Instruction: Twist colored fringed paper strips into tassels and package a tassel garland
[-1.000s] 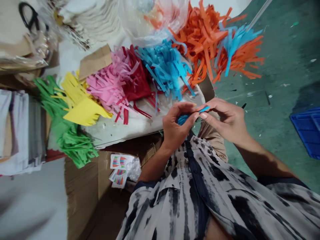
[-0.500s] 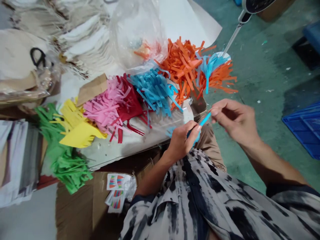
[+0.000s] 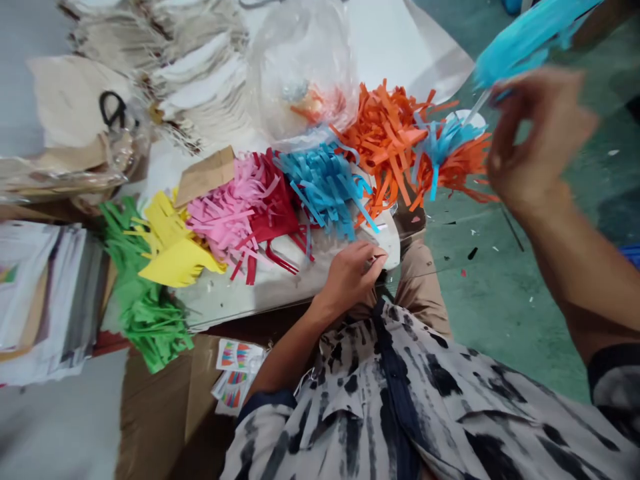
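My right hand (image 3: 543, 137), blurred by motion, is raised over the floor at the upper right. Its thumb and fingertips are closed on the end of a light-blue tissue-paper tassel (image 3: 533, 43), whose strips stream up and to the right. My left hand (image 3: 353, 270) stays low at the table's front edge, its thumb and fingers pinched together; whatever may be between them is hidden. Just above it on the table lies a pile of blue fringed paper (image 3: 323, 187). Orange fringed paper (image 3: 390, 137) is heaped farther right, with a blue tassel (image 3: 443, 147) on top.
Dark red (image 3: 275, 213), pink (image 3: 225, 213), yellow (image 3: 183, 257) and green (image 3: 150, 320) fringed paper lie leftward along the table (image 3: 220, 303). Behind stand a clear plastic bag (image 3: 303, 60) and stacked cream bundles (image 3: 200, 87). Flat packets (image 3: 65, 300) are stacked at left.
My right hand has swung up and away to the right, carrying the blue tassel that was between both hands. My left hand no longer holds it and remains near the table edge.
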The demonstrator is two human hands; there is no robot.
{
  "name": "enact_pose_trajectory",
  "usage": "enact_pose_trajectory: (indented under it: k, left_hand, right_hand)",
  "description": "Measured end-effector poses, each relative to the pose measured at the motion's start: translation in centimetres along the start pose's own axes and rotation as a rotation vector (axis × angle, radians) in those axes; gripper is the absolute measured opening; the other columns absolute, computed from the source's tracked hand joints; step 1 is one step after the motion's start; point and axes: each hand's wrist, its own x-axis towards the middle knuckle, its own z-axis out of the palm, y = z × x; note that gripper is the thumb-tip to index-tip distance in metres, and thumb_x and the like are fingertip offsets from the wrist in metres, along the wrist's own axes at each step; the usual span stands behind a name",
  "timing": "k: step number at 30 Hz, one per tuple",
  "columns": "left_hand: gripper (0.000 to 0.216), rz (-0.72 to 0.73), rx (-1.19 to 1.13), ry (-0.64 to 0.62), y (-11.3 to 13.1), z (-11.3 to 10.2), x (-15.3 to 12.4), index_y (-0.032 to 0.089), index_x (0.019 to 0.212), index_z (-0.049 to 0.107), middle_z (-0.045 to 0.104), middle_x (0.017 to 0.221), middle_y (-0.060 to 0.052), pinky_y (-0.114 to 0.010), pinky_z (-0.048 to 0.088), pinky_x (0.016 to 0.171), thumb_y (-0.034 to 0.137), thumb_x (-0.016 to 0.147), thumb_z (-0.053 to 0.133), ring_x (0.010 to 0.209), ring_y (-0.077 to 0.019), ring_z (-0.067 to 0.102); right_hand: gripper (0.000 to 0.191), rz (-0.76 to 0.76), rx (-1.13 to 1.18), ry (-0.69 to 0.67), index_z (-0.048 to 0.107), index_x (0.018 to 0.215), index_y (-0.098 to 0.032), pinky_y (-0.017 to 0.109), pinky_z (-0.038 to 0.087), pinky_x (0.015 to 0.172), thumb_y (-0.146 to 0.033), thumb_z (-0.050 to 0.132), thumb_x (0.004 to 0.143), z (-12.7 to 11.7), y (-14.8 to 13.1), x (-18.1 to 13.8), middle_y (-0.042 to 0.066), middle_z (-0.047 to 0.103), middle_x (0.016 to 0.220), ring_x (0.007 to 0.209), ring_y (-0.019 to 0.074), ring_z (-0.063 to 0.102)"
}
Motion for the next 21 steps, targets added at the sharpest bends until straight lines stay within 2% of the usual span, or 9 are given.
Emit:
enact_pose_trajectory:
  k: [1, 3, 5, 9, 11, 13, 16, 18, 21]
  left_hand:
    - [0.015, 0.001, -0.001, -0.006, -0.1, -0.1, -0.3, 0.021, 0.097, 0.077, 0.082, 0.1, -0.005, -0.032, 0.053, 0.088, 0.019, 0.107, 0.066, 0.095, -0.02, 0.075]
    - [0.016, 0.004, -0.004, -0.018, -0.3, -0.4, -0.8, 0.021, 0.098, 0.078, 0.081, 0.1, -0.006, -0.032, 0.053, 0.089, 0.021, 0.108, 0.065, 0.096, -0.0206, 0.075]
    - [0.017, 0.012, -0.002, -0.016, -0.3, -0.6, -1.2, 0.021, 0.099, 0.078, 0.081, 0.101, -0.006, -0.033, 0.054, 0.089, 0.022, 0.109, 0.065, 0.096, -0.0208, 0.075]
    - [0.018, 0.049, -0.022, 0.021, -0.2, -0.7, -1.6, 0.02, 0.098, 0.078, 0.081, 0.098, -0.006, -0.032, 0.053, 0.087, 0.022, 0.11, 0.064, 0.093, -0.02, 0.074]
    - [0.018, 0.067, -0.034, 0.038, -0.1, -0.7, -1.7, 0.02, 0.098, 0.078, 0.081, 0.097, -0.005, -0.032, 0.053, 0.086, 0.021, 0.11, 0.064, 0.092, -0.0194, 0.074]
    - [0.018, 0.073, -0.035, 0.047, -0.1, -0.8, -1.9, 0.021, 0.098, 0.077, 0.081, 0.098, -0.005, -0.032, 0.053, 0.087, 0.021, 0.11, 0.064, 0.093, -0.0193, 0.074]
    - [0.018, 0.055, -0.011, 0.063, -0.4, -1.2, -2.3, 0.022, 0.098, 0.077, 0.081, 0.098, -0.005, -0.033, 0.055, 0.089, 0.023, 0.111, 0.064, 0.095, -0.0195, 0.074]
    - [0.018, 0.036, 0.023, 0.089, -0.8, -1.8, -2.5, 0.022, 0.099, 0.076, 0.08, 0.098, -0.005, -0.033, 0.055, 0.088, 0.025, 0.111, 0.064, 0.094, -0.0196, 0.074]
    - [0.017, 0.022, 0.126, 0.15, -1.5, -3.3, -2.4, 0.023, 0.101, 0.077, 0.081, 0.1, -0.004, -0.034, 0.055, 0.089, 0.027, 0.112, 0.065, 0.097, -0.0206, 0.074]
  right_hand:
    - [0.03, -0.033, -0.138, -0.022, 0.075, 0.14, -0.021, 0.038, 0.048, 0.105, -0.023, 0.065, 0.112, 1.1, 0.2, -1.2, 0.014, 0.081, 0.137, 0.123, 0.0205, 0.075]
    - [0.028, -0.078, -0.262, -0.104, 0.083, 0.125, -0.021, 0.036, 0.049, 0.094, -0.015, 0.08, 0.098, 3.1, 0.7, -3.0, 0.01, 0.087, 0.114, 0.103, 0.0195, 0.078]
    - [0.025, -0.121, -0.235, -0.22, 0.085, 0.116, -0.025, 0.035, 0.048, 0.091, -0.018, 0.087, 0.093, 4.4, 1.4, -4.0, 0.007, 0.088, 0.111, 0.099, 0.0177, 0.077]
    - [0.031, -0.29, -0.208, -0.357, 0.086, 0.119, -0.032, 0.043, 0.042, 0.104, -0.032, 0.093, 0.089, 4.2, 1.5, -4.5, 0.004, 0.089, 0.113, 0.106, 0.0207, 0.075]
    - [0.034, -0.339, -0.207, -0.344, 0.085, 0.126, -0.031, 0.046, 0.04, 0.107, -0.035, 0.089, 0.092, 3.2, 0.7, -4.8, 0.005, 0.088, 0.118, 0.11, 0.0228, 0.074]
    - [0.029, -0.335, -0.245, -0.301, 0.083, 0.129, -0.028, 0.046, 0.042, 0.106, -0.032, 0.075, 0.101, 2.2, -0.5, -5.4, 0.007, 0.087, 0.126, 0.115, 0.0242, 0.075]
    - [0.031, -0.316, -0.331, -0.282, 0.081, 0.126, -0.024, 0.046, 0.047, 0.104, -0.029, 0.056, 0.108, 1.7, -2.9, -6.5, 0.01, 0.086, 0.127, 0.118, 0.0258, 0.075]
    - [0.031, -0.345, -0.317, -0.3, 0.081, 0.121, -0.025, 0.045, 0.049, 0.103, -0.034, 0.053, 0.111, 2.4, -5.0, -7.2, 0.009, 0.086, 0.123, 0.117, 0.0259, 0.076]
    - [0.031, -0.436, -0.232, -0.337, 0.081, 0.116, -0.027, 0.044, 0.051, 0.099, -0.04, 0.053, 0.115, 4.8, -8.6, -8.1, 0.006, 0.087, 0.119, 0.113, 0.0257, 0.077]
